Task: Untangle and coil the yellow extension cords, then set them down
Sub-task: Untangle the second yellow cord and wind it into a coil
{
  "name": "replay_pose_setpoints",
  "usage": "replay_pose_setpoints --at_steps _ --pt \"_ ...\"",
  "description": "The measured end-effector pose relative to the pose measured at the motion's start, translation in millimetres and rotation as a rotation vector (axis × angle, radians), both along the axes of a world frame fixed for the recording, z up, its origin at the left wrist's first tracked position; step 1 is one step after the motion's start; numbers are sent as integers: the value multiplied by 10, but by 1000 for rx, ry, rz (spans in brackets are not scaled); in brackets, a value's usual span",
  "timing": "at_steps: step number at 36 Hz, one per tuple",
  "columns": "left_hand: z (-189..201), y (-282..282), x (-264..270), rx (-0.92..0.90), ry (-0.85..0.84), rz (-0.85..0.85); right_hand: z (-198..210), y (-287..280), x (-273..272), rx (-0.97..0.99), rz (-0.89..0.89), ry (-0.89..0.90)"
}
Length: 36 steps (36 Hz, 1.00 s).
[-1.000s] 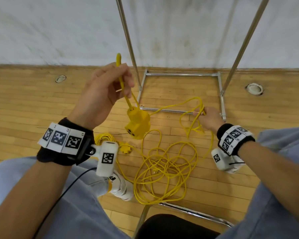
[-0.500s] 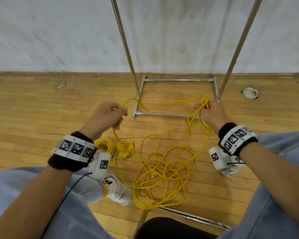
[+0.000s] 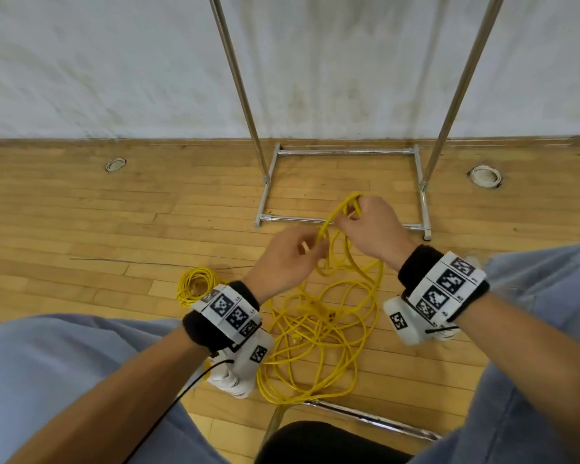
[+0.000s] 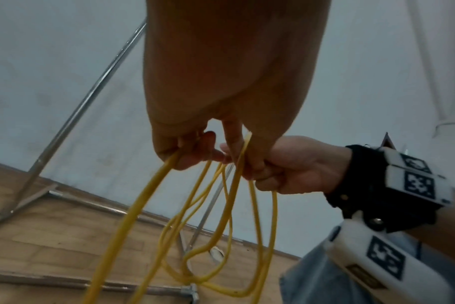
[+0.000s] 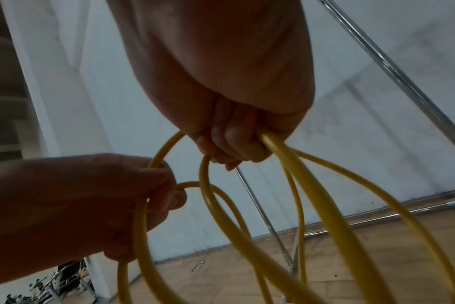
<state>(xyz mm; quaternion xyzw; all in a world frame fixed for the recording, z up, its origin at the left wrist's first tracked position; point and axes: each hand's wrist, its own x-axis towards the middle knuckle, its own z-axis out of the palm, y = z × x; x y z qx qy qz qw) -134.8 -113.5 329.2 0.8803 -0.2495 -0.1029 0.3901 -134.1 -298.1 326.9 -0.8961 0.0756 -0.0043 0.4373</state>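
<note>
Nearest the person, most of the yellow extension cord (image 3: 318, 336) lies in a loose tangle on the wooden floor (image 3: 114, 229) between the feet, with a small finished coil (image 3: 195, 284) just beside the left wrist. Above it the left hand (image 3: 287, 259) pinches one strand while the right hand (image 3: 374, 229) has its fingers curled tight round several gathered loops. The risk, as I judge it, is that pulling up more slack cinches a crossing in the pile into a knot, or snags what seems to be a socket block there, though it is too small to be sure.

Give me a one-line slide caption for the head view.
Both hands, left hand and right hand, grip loops of yellow cord above a tangled pile on the wood floor.
</note>
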Motion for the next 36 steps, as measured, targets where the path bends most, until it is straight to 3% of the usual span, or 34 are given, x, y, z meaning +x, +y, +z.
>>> replay_pose_setpoints --at_steps 5,11,18,23,27,33,36 --pt "-78 245 310 -165 61 340 176 -96 -94 102 247 80" --pt "-136 538 626 -121 13 483 372 -217 -221 318 562 113" --pt "-308 693 771 80 167 501 457 -254 -238 505 583 35" --pt "-467 747 778 266 114 480 548 -166 -271 504 582 -20" --pt "-504 731 825 266 84 477 574 -128 -268 548 551 -64" --pt "-373 557 831 -20 393 588 557 -124 -233 592 579 -23" --pt "-210 435 784 -112 632 509 526 -117 -232 581 572 8"
